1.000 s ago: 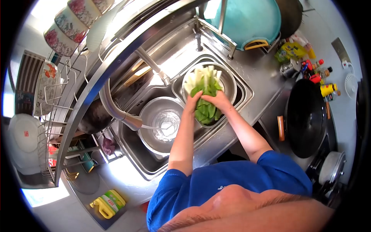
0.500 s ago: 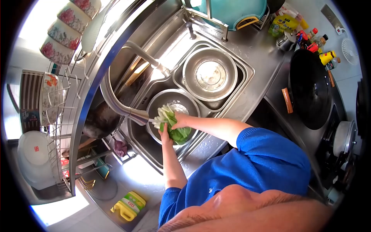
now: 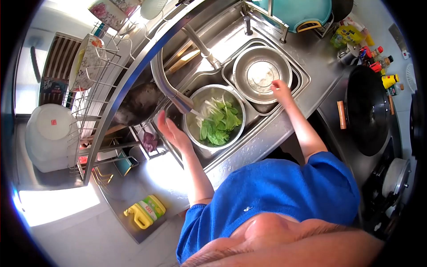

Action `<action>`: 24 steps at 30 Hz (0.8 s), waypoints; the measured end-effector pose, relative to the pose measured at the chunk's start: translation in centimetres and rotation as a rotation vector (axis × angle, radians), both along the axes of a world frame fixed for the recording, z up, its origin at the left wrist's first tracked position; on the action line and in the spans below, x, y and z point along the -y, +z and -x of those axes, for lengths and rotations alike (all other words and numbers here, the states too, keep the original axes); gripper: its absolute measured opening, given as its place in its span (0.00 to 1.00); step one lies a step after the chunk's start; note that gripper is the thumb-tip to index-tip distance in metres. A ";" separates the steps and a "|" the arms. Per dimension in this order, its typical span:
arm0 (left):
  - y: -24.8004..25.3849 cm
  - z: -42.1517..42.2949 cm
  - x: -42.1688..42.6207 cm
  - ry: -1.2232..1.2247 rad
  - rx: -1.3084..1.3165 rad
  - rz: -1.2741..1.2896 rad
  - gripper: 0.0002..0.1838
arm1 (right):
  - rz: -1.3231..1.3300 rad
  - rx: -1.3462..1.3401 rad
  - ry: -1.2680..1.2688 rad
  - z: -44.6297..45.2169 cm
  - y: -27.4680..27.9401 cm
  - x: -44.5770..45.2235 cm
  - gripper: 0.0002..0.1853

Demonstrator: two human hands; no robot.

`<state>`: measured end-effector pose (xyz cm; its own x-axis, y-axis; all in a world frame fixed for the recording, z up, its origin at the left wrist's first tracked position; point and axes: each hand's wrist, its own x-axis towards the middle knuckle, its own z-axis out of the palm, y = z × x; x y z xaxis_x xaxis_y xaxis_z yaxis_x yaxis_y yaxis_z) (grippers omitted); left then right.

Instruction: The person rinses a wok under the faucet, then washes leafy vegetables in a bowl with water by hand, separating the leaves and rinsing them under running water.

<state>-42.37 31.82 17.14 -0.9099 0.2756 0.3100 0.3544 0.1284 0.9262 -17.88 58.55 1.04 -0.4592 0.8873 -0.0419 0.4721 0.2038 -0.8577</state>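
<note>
Green leafy vegetables (image 3: 221, 122) with pale stems lie loose in a metal basin (image 3: 239, 132) in the near sink bowl. A stream of water falls on them from the faucet (image 3: 181, 103). My left hand (image 3: 174, 133) is beside this basin, its fingers stretched out and holding nothing. Over the right rim of a second metal basin (image 3: 242, 75) is my right hand (image 3: 281, 92), fingers slightly bent and apart, with nothing visible in them. Whether its fingertips touch the rim I cannot tell. Only a little water or wet shine shows inside that second basin.
A black wok (image 3: 367, 111) sits on the stove to the right, near several seasoning bottles (image 3: 378, 60). Left of the sink stands a dish rack (image 3: 104, 89) with bowls. A yellow jug (image 3: 146, 211) rests on the counter at lower left.
Both hands have let go of the vegetables, which now lie spread in the basin. My left hand has moved left, my right hand up and right to the second basin. The view has shifted.
</note>
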 end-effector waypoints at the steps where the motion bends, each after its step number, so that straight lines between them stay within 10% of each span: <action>1: 1.4 -0.3 -1.2 -0.067 -0.159 0.023 0.22 | 0.006 -0.043 -0.044 -0.9 0.3 -0.4 0.13; 12: 0.6 -11.4 -11.8 -0.308 0.187 -0.013 0.32 | 0.158 -0.129 0.080 -2.4 1.2 1.5 0.12; 24: 0.8 -11.7 -21.5 -0.667 0.149 -0.133 0.16 | 0.632 -0.176 0.162 -0.4 -1.2 -0.9 0.17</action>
